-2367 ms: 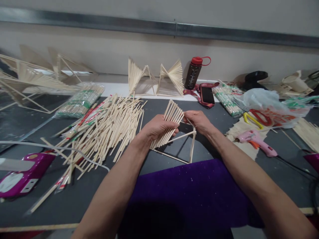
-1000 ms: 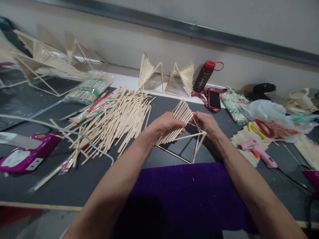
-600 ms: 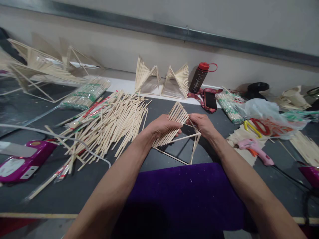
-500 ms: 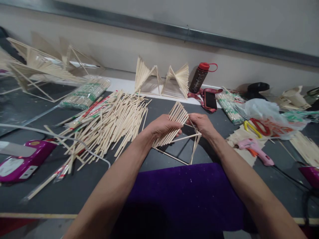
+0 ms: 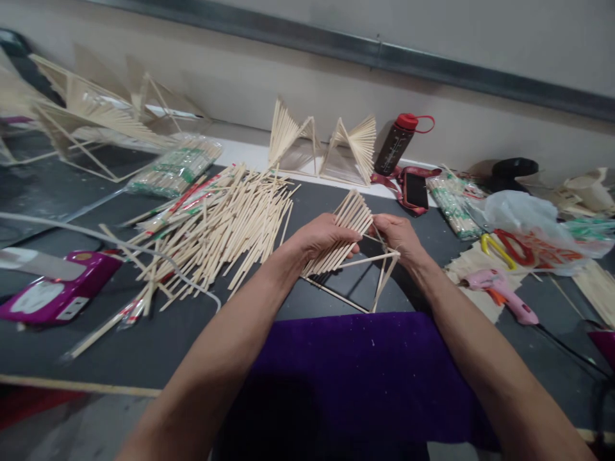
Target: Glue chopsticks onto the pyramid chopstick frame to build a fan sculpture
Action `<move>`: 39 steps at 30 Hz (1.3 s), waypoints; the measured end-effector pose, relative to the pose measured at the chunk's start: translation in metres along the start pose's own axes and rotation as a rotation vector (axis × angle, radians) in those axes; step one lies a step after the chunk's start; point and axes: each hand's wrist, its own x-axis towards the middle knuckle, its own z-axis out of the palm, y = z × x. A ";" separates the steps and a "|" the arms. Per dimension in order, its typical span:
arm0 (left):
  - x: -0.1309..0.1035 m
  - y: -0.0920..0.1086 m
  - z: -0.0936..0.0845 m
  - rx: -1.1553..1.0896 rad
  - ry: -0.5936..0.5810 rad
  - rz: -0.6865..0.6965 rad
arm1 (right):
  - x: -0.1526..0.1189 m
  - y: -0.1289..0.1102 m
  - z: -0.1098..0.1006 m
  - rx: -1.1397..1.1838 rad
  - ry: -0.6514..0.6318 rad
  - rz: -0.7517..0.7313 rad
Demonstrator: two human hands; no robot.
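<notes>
Your left hand is clamped on the stick frame, thumb across the fanned row and fingertips curled round beyond it. The fingers of your right hand are pinched together at the fan's right edge, though which stick they grip is hidden. The frame sits between both sets of fingers, its open triangle hanging below them.

If your left thumb presses too hard, a thin stick could bow or a joint could pop. If your right fingers twist against it, the fan could skew. The lowest corner, near the purple cloth, might snag if you shift the work. The nozzle of the glue gun points toward your right forearm; an outward sweep could knock it.

Beyond your left fingers, a clear packet holds bundled sticks. Past your right fingers, another packet holds more. The bottle farther ahead is too dark to tell its contents, and what the plastic bag holds, well right, is unclear.
</notes>
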 end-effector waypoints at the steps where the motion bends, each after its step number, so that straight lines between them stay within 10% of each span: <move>1: 0.000 -0.001 0.000 -0.005 -0.008 0.009 | 0.000 0.001 0.000 0.026 0.005 0.022; 14: -0.012 -0.005 -0.017 -0.053 -0.196 0.014 | -0.002 -0.003 -0.012 0.064 0.083 0.044; 22: -0.009 -0.001 -0.001 -0.276 0.149 0.184 | 0.004 -0.019 -0.024 0.082 0.465 -0.240; 39: -0.002 -0.021 0.011 -0.425 0.298 0.226 | -0.029 -0.046 0.007 -0.257 0.307 -0.393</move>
